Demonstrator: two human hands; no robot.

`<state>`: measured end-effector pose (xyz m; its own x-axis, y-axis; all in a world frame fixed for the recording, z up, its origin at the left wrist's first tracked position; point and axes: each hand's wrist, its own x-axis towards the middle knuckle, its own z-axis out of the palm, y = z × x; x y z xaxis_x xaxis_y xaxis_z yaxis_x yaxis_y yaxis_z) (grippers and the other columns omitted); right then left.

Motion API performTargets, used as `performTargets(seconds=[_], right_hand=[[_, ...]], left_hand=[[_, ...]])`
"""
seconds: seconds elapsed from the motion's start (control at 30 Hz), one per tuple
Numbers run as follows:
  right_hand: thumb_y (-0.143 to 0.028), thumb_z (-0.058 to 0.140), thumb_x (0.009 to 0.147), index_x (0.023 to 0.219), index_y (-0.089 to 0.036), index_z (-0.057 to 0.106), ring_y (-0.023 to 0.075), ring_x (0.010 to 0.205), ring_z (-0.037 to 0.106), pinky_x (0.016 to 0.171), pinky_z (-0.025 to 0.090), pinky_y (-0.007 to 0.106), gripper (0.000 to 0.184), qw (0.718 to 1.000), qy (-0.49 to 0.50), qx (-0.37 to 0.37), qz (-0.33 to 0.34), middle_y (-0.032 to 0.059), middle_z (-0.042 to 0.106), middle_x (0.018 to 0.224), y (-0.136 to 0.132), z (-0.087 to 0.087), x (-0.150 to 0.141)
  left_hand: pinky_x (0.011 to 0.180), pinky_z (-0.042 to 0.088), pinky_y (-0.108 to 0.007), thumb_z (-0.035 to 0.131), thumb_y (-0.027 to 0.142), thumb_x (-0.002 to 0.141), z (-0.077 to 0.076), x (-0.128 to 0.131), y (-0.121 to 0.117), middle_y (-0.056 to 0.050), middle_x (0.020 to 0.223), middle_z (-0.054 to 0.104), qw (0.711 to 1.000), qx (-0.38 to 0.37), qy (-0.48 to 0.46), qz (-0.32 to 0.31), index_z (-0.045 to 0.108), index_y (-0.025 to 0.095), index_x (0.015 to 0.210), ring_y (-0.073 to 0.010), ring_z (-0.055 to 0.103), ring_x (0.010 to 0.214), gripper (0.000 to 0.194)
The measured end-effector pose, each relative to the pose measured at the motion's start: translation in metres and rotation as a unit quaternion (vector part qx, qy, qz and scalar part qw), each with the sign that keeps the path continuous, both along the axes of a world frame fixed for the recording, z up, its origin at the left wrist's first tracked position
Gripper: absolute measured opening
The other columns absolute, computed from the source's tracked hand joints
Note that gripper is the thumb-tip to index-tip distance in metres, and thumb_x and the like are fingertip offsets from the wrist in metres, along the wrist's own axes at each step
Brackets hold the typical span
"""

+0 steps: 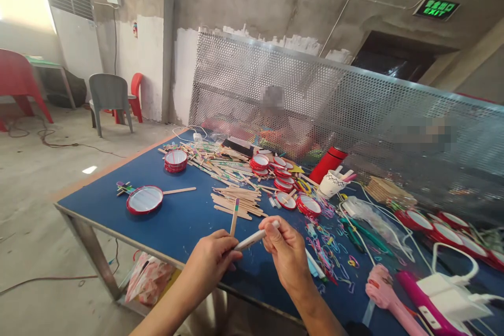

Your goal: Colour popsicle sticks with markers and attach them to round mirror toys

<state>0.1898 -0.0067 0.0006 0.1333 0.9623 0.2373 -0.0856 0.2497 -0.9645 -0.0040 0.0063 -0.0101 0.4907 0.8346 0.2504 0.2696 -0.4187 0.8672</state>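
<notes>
In front of me a white marker pen [252,239] runs between my two hands. My right hand [285,252] is closed, pinching its upper end with thumb and fingers. The fingers of my left hand [214,257] are closed around a wooden craft stick [234,215] standing upright, its top coloured green and purple. The pen's lower end also meets my left fingers; its tip is hidden there. Just beyond lies a pile of plain craft sticks [238,200]. To the left rests a round red-rimmed disc [144,199] with a white face and sticks under it.
More red-rimmed discs [175,159] and many colour-marked sticks [212,160] cover the blue table [185,226]. At right are loose rubber bands [331,247], green-handled pliers [366,239], a paper cup of pens [331,184], a red bottle [327,164] and a power strip [429,304]. A perforated metal screen [334,94] stands behind.
</notes>
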Motion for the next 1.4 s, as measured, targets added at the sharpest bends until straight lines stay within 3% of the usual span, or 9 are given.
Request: performTargets(seconds=[0.27,0.4,0.5,0.67,0.97,1.2,1.4], right_hand=[[-0.060,0.082,0.078,0.073,-0.021,0.070,0.0074,0.048,0.018,0.046,0.018,0.026,0.041,0.996,0.092,-0.006,-0.002,-0.0099,0.026,0.051,0.002,0.010,-0.008],[-0.056,0.088,0.074,0.071,-0.023,0.067,0.0070,0.048,0.018,0.043,0.019,0.023,0.040,0.981,0.170,0.057,-0.080,-0.0106,0.024,0.053,0.011,0.028,0.023],[-0.055,0.088,0.075,0.075,-0.023,0.068,0.0067,0.049,0.023,0.043,0.026,0.021,0.038,0.975,0.187,0.074,-0.092,-0.0098,0.026,0.057,0.014,0.038,0.047],[-0.057,0.089,0.072,0.079,-0.022,0.076,0.0067,0.054,0.035,0.045,0.028,0.020,0.038,0.986,0.156,0.005,-0.062,-0.0051,0.041,0.064,0.013,0.031,0.048],[-0.044,0.094,0.068,0.080,-0.022,0.071,0.0053,0.047,0.037,0.042,0.025,0.017,0.034,0.985,0.165,-0.012,-0.045,-0.0068,0.047,0.055,0.011,0.028,0.039],[-0.061,0.089,0.069,0.082,-0.018,0.073,0.0047,0.042,0.038,0.042,0.025,0.017,0.048,0.995,0.089,-0.007,-0.045,-0.0068,0.048,0.049,0.010,0.020,0.022],[-0.064,0.085,0.072,0.082,-0.018,0.071,0.0051,0.042,0.038,0.041,0.025,0.018,0.049,0.997,0.070,-0.003,-0.032,-0.0073,0.047,0.049,0.009,0.017,0.011]], left_hand=[[0.059,0.051,-0.019,0.059,0.031,0.094,-0.001,0.001,0.004,0.001,0.074,0.063,1.000,-0.025,-0.017,-0.008,0.073,0.020,0.074,-0.0123,0.065,0.057,0.027],[0.059,0.052,-0.020,0.058,0.031,0.094,-0.003,0.000,0.004,-0.001,0.072,0.065,0.998,-0.041,-0.029,-0.021,0.073,0.020,0.072,-0.0143,0.067,0.060,0.029],[0.060,0.053,-0.020,0.056,0.031,0.094,-0.003,-0.002,0.003,-0.003,0.072,0.066,0.999,-0.037,-0.036,-0.016,0.072,0.020,0.071,-0.0157,0.068,0.062,0.031],[0.066,0.054,-0.021,0.050,0.031,0.096,0.001,-0.004,0.004,-0.005,0.073,0.069,1.000,-0.026,0.007,-0.008,0.072,0.019,0.074,-0.0173,0.071,0.067,0.033],[0.073,0.054,-0.022,0.045,0.030,0.098,0.005,-0.003,0.002,-0.008,0.076,0.073,0.998,-0.007,0.059,0.000,0.071,0.017,0.076,-0.0204,0.074,0.077,0.036],[0.074,0.054,-0.023,0.046,0.030,0.098,0.008,-0.003,0.002,-0.008,0.079,0.071,0.998,-0.014,0.065,-0.001,0.073,0.015,0.078,-0.0205,0.074,0.075,0.037],[0.067,0.055,-0.022,0.047,0.030,0.098,0.009,-0.003,0.001,-0.007,0.078,0.068,0.998,-0.024,0.055,-0.006,0.076,0.014,0.084,-0.0193,0.073,0.069,0.037]])
